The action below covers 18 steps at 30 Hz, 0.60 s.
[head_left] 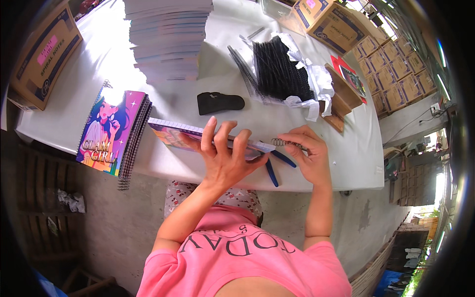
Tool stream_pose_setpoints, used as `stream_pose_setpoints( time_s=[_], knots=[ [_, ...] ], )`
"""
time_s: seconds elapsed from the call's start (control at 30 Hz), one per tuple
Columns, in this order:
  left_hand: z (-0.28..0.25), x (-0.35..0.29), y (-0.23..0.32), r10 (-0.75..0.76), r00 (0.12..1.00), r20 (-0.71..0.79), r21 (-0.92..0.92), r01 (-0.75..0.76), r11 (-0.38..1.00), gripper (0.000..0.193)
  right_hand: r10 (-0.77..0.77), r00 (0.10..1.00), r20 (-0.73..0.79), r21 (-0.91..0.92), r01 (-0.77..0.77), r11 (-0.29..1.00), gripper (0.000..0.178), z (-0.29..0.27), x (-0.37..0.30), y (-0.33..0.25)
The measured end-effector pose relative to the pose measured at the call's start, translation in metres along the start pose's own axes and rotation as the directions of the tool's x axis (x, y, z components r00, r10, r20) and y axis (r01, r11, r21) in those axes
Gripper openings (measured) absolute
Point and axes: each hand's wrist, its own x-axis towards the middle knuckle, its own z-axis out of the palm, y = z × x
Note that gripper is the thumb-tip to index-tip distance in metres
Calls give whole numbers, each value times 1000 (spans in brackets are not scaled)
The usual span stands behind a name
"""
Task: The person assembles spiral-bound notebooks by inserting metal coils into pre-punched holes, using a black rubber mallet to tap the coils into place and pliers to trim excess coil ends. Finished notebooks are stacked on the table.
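My left hand [222, 153] grips a notebook [170, 138] with a colourful cover, tilted on edge, its row of punched holes along the upper side. In the fingers of my right hand [310, 153] is a black spiral binding coil [283, 142], its free end close to the notebook's right corner. Whether the coil has entered any hole I cannot tell. Blue-handled pliers [271, 172] lie on the table just below that corner. To the left rests a stack of spiral-bound notebooks [106, 133] with an illustrated cover.
Tall stacks of paper [166, 44] stand at the back. A black pouch-like item [220, 103] lies before me. Black coils [282, 69] are heaped at the right, beside a brown wooden piece [341, 96]. Cardboard boxes [47, 59] sit at the left and far right.
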Motion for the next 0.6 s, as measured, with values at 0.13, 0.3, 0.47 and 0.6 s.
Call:
stream_pose_setpoints(
  time_s=[0.13, 0.3, 0.47, 0.6],
  knots=[
    [-1, -2, 3, 30, 998, 51, 20, -31, 999, 55, -14, 997, 75, 74, 9, 997, 20, 1, -1, 3],
    [0, -5, 4, 41, 996, 77, 24, -43, 999, 55, -19, 995, 100, 165, 2, 986, 19, -1, 4, 10],
    [3, 1, 4, 59, 996, 68, 18, -60, 998, 55, -61, 992, 110, 234, 33, 972, 16, -2, 10, 15],
    [2, 2, 4, 63, 995, 79, 23, -65, 998, 56, 82, 957, 278, 250, -154, 956, 18, -6, 7, 16]
  ],
)
